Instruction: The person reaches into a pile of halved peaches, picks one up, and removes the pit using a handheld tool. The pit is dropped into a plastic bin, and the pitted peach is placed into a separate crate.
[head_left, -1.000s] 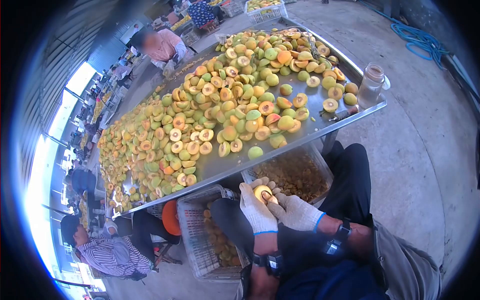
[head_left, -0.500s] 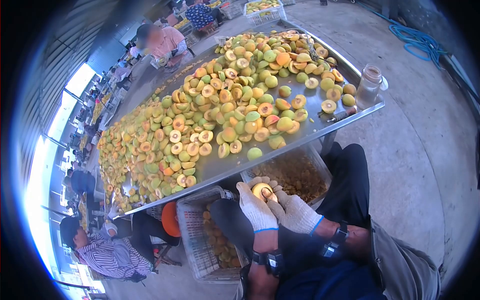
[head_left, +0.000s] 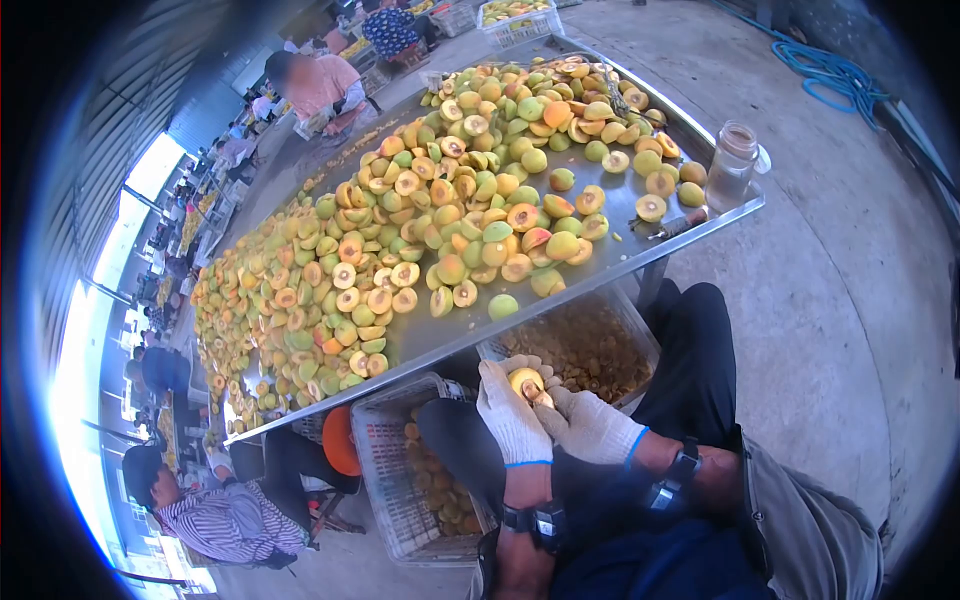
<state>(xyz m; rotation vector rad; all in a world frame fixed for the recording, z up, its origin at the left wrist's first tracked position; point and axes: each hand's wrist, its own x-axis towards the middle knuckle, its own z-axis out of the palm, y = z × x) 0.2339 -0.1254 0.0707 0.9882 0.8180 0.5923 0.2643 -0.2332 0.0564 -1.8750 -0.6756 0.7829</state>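
My left hand (head_left: 515, 418), in a white knit glove with a blue cuff, is closed around a yellow peach half (head_left: 525, 381) with its cut side partly showing. My right hand (head_left: 594, 428), gloved alike, presses against the lower side of that half with its fingers curled. Whatever the right fingers grip is too small and covered to make out. Both hands are over my lap, just in front of the metal table (head_left: 425, 335). A large heap of peach halves (head_left: 440, 200) covers much of the tabletop.
Below the table edge stands a crate (head_left: 640, 375) of brown pits and scraps. Another crate (head_left: 380, 440) holding fruit is beside my left leg. A clear jar (head_left: 733, 165) and a dark-handled tool (head_left: 680, 224) lie at the table's right corner. Co-workers sit at left and beyond.
The peach half has turned slightly in my left hand, and my right fingers have shifted against it. The whole view has moved a little; the heap looks the same.
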